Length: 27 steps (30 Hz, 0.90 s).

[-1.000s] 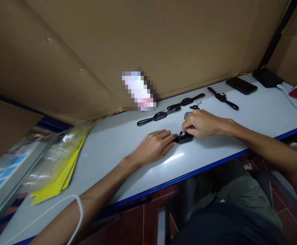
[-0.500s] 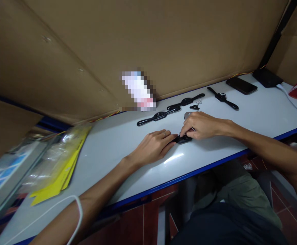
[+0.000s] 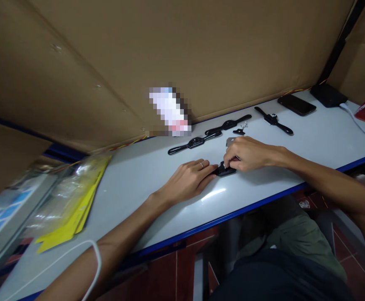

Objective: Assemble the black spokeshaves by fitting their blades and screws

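Note:
A black spokeshave lies on the white table close to its front edge. My left hand, with a ring on one finger, is closed around its left handle and presses it to the table. Over the middle of the tool, the fingertips of my right hand pinch a small silver screw, mostly hidden by the fingers. A flat grey metal blade shows just behind my right hand. Beyond it lie a small black cap piece and several silver screws.
Two black spokeshaves lie along the back, and another with silver parts lies at right. Farther right are a phone and a black box with a white cable. Yellow sheets and clear plastic bags lie at left. Cardboard walls the back.
My right fingers shifted left over the middle of the spokeshave, then back slightly right, turning at the screw. My left hand and the spokeshave stayed in place.

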### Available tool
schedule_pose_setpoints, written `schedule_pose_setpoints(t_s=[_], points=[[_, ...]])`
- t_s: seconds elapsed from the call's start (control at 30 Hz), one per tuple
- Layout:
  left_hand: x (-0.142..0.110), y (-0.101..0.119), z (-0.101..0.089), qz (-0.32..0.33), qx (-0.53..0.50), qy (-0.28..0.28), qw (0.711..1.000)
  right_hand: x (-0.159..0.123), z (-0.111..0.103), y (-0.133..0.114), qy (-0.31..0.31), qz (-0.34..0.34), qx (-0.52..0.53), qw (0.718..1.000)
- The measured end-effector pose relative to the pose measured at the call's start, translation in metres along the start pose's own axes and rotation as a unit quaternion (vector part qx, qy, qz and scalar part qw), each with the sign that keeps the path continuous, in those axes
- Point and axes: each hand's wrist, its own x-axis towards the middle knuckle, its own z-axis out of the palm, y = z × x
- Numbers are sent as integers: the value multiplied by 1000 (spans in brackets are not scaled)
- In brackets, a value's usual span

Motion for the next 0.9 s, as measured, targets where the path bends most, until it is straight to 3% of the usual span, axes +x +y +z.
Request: schedule_pose_setpoints(t_s=[0.2,0.5,0.9], points=[[-1,0,0,-2,-6,-4,1000,1,3,1,-1,-18,12,1000],[0,0,0,-2,-1,-5,1000,0,-2,-2,8,29,-28,999],[-1,-1,1,-5,-14,-6,1000,1,2,2,0,-11,6,1000]])
